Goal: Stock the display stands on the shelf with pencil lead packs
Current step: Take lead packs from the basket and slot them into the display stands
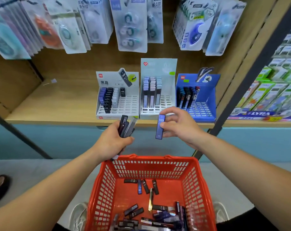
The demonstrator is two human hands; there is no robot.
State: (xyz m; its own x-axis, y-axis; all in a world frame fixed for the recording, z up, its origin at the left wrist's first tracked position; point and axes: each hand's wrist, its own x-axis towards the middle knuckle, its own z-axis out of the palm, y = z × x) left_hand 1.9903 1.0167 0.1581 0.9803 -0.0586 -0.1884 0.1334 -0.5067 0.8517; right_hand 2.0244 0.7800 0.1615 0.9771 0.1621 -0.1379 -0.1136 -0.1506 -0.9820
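A pale wooden shelf (58,100) is seen from above, and three display stands sit side by side on it. Leftmost is a white cardboard stand (129,104) with a slotted grid, its left half filled with upright black, blue and white pencil lead packs (108,99). In front of it the left hand (113,140) has its fingers curled round a loose bundle of packs (127,126), slim, dark and smooth-sided. Fanned like this, one could slip out and fall. The middle stand (158,67) is pale with a tall header card and holds three rows of grey-capped packs. Just before it the right hand (179,124) pinches one blue pack (160,126), a flat rectangle marked HB, between thumb and fingertips above the shelf edge. The slots look narrow, so a tilted entry could jam it, knock neighbouring packs over, or push the light stand back. Rightmost is a blue stand (213,97), mostly empty. Below, between the forearms, a red plastic lattice basket (151,167) holds many loose packs (141,187).
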